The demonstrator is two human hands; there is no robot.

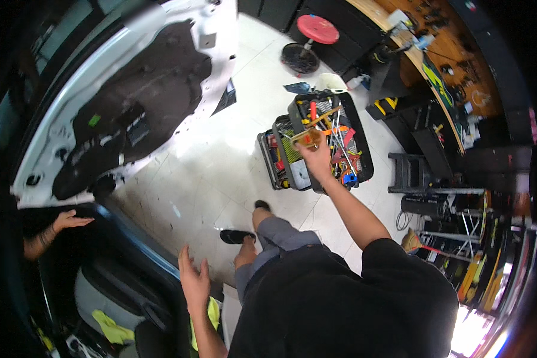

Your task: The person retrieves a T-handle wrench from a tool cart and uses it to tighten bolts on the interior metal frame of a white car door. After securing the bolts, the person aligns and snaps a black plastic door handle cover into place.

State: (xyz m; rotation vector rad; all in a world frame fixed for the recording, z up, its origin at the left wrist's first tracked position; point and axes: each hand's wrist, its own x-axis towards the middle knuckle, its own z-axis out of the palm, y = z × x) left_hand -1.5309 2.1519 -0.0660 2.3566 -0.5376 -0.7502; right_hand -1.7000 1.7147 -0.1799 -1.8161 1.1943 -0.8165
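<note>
My right hand [316, 156] is stretched out over the open black toolbox [364, 134], its fingers closed round a small amber-brown object [308, 138] whose kind I cannot make out. Below it the box holds a jumble of hand tools, among them long metal wrenches [335, 136], red-handled pliers [347, 160] and a blue tool [349, 178]. A long yellowish handle [325, 114] slants across the tools beyond my fingers. My left hand [194, 277] hangs open and bare beside the car's door opening, fingers apart.
On the left a white car door [221, 59] stands open, its inner panel bare. Another person's open hand [71, 221] reaches out above the car seat [104, 298]. A red-topped stool [318, 28] stands beyond the toolbox. Along the right are a workbench [426, 65], a black step stool [407, 173] and a broom [410, 241].
</note>
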